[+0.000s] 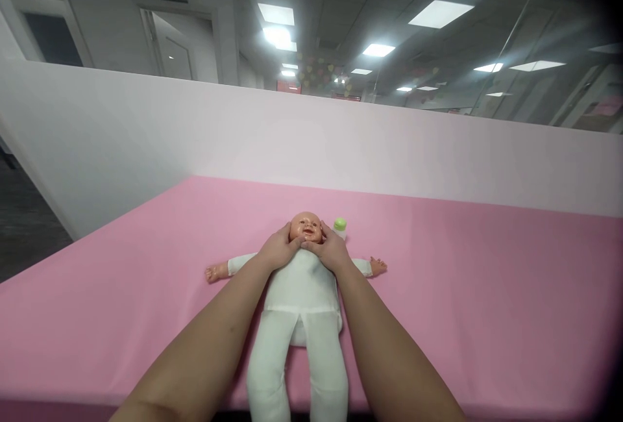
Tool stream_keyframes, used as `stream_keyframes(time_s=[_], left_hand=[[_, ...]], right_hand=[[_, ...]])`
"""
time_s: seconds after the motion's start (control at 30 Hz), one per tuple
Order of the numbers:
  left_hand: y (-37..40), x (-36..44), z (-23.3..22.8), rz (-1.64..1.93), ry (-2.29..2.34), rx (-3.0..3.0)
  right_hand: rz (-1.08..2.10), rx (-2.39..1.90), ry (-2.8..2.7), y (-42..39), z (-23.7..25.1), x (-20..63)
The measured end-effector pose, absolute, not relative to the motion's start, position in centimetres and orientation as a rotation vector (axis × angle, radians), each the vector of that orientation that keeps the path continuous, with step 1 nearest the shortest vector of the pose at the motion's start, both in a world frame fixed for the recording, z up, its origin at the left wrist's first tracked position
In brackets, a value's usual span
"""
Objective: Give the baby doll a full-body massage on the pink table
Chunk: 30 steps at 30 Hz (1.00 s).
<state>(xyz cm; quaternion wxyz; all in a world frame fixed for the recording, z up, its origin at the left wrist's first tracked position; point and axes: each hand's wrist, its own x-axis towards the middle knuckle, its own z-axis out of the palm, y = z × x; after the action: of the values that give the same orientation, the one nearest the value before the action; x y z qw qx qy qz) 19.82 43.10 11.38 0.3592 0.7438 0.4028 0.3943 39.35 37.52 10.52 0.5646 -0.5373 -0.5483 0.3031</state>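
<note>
On the pink worktop (146,292), near its middle, a baby doll (302,292) in white clothes lies on its back with arms spread. Left hand (278,250) and right hand (331,252) cup its head, fingers curled against the cheeks. Just beside the head, far right, stands a green-capped bottle (340,227).

A wide bench (487,292) covered in smooth pink sheeting carries a baby doll (299,305) in white clothes, lying face up with arms spread, and a small green-capped bottle (340,227) standing just beside the doll's head.
</note>
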Motion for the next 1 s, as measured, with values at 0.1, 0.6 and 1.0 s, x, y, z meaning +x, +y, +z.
stream_keyframes(time_s=[0.1,0.6,1.0], left_hand=[[42.8,19.9,11.6,1.016,1.152,2.018],[42.9,19.2,12.0,0.854,1.185,2.145],[43.1,19.3,11.6,0.871,1.242,2.114]], right_hand=[[0.664,-1.263,-1.332,37.4,10.7,39.3],[0.703,-1.389,-1.394,37.1,11.1,40.4],[0.596,-1.405,-1.461,37.5,10.6,40.6]])
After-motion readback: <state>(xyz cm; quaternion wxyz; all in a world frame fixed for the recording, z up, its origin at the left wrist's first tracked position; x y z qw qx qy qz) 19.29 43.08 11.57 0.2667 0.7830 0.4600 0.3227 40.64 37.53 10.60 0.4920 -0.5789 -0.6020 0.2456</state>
